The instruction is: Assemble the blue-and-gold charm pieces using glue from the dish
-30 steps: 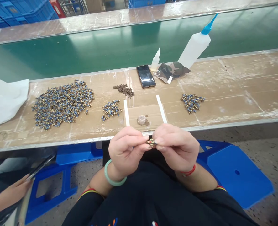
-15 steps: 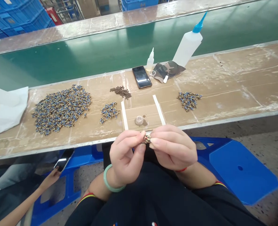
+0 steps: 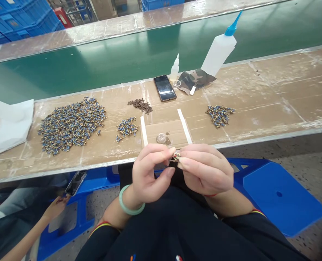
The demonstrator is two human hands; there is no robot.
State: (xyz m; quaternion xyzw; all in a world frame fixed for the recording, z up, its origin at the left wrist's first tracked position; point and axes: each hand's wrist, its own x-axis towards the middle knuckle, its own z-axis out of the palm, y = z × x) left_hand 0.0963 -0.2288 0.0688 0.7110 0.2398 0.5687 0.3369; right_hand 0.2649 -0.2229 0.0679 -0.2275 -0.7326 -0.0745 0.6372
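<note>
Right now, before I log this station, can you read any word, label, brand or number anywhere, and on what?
None can be read.
Phone on the bench: screen dark, no text.
Large squeeze bottle and small bottle: no label shows.
Blue crates: pale patches, too small and blurred to read.
Small part between left hand and right hand: no marking visible.

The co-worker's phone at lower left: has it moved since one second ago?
Yes. The co-worker's phone has risen toward the bench edge, held in the co-worker's hand.

Green conveyor belt (image 3: 122, 54), speckled floor (image 3: 308, 163)
</note>
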